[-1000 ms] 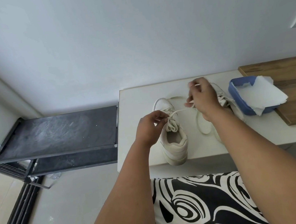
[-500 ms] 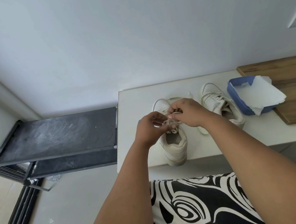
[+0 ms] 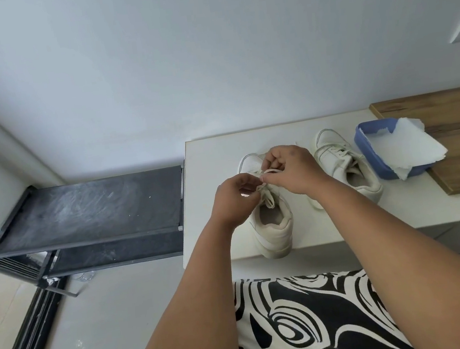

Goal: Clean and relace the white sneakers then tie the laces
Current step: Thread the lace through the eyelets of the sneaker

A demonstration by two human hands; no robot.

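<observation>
Fingers (image 3: pixel 264 180) pinch laces (image 3: pixel 269 195) over white bench (image 3: pixel 209 162)

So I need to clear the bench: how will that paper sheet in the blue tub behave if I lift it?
The paper sheet is probably floppy and light: it droops over the blue tub rim. Its ragged edge suggests it tears easily.

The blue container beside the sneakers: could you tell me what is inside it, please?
A crumpled white paper sheet lies in the blue container and spills over its rim. Anything beneath the paper is hidden.
</observation>
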